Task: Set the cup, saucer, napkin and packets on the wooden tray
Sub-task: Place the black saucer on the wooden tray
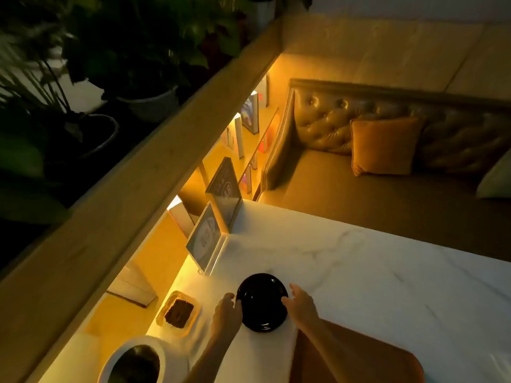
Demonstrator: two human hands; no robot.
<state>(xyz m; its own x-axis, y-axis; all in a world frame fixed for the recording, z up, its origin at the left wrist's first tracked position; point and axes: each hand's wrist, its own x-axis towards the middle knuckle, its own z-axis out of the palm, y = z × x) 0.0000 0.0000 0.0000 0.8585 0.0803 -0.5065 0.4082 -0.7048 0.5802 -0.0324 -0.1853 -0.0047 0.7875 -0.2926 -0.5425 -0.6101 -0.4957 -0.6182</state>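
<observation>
A black saucer [262, 302] sits on the white marble table [373, 272], near its left edge. My left hand [226, 313] has its fingers on the saucer's left rim, and my right hand [302, 303] grips the right rim. The wooden tray [359, 366] lies at the bottom right, partly under my right forearm, with its far edge just short of the saucer. A small dish with what look like brown packets [179, 313] stands left of my left hand. No cup or napkin is in view.
A white round vessel with a dark inside [138, 360] stands at the bottom left. Two framed signs [204, 241] stand at the table's left edge beside a lit shelf of books. A tufted sofa with an orange cushion [384, 145] lies beyond the table.
</observation>
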